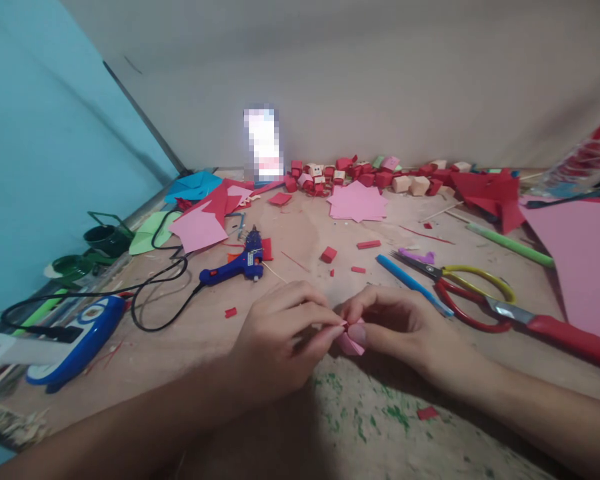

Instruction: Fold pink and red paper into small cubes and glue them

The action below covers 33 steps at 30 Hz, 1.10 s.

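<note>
A small folded pink paper piece (351, 343) is pinched between both my hands, just above the wooden table (290, 440). My left hand (290, 333) grips its left side between thumb and fingers. On the other side, my right hand (395, 327) holds it with thumb and curled forefinger. Part of the piece is hidden behind the fingertips. Beyond the hands lie a small red paper box (329, 255) and red paper scraps (369, 245). A blue pen (413, 284) and scissors with red and yellow handles (473, 293) rest right of my right hand.
A blue glue gun (237, 263) with a black cord lies left, near a blue-and-white power strip (83, 343). Small paper cubes (350, 175) line the back wall beside a lit phone (264, 143). Pink sheets (580, 267) and a red-handled cutter (570, 337) lie right.
</note>
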Available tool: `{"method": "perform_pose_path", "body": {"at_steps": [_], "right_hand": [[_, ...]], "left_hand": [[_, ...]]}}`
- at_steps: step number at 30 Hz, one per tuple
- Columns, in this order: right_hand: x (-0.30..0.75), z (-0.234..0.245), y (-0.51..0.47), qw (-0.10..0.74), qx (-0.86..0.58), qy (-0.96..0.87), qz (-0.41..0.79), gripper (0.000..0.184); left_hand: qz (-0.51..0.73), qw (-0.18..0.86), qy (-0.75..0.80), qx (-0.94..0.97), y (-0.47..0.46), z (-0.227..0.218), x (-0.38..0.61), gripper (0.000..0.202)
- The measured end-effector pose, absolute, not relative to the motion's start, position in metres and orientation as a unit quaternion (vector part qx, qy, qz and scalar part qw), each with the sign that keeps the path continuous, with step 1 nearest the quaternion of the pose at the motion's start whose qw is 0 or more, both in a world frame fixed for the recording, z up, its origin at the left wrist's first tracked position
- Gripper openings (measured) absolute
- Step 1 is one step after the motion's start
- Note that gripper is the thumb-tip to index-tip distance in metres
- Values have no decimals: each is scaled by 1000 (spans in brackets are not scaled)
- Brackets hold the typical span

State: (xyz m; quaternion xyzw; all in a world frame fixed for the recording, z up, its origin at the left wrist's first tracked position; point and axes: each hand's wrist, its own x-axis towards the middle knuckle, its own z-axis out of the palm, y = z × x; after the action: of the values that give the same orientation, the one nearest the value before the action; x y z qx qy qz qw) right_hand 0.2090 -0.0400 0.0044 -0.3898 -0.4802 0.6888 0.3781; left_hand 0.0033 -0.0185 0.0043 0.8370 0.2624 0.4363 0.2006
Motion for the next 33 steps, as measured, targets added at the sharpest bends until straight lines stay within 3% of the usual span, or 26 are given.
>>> {"method": "perform_pose_path", "body": {"at_steps": [6, 13, 20, 28, 33], "right_hand": [[215, 1, -39, 398, -380, -478, 685, 17], [218, 6, -34, 364, -375, -526, 671, 15], [219, 8, -37, 336, -378, -533, 679, 23], [218, 12, -37, 275, -393, -580, 659, 31], [219, 7, -36, 291, -388, -582, 653, 28]], "left_hand": [[437, 217, 254, 836, -14, 4, 4, 8], [405, 351, 281, 796, -14, 6, 6, 13], [373, 413, 281, 782, -13, 7, 5, 10], [382, 407, 268, 785, -16, 10, 4, 9], [368, 434, 290, 769, -15, 10, 4, 12]]}}
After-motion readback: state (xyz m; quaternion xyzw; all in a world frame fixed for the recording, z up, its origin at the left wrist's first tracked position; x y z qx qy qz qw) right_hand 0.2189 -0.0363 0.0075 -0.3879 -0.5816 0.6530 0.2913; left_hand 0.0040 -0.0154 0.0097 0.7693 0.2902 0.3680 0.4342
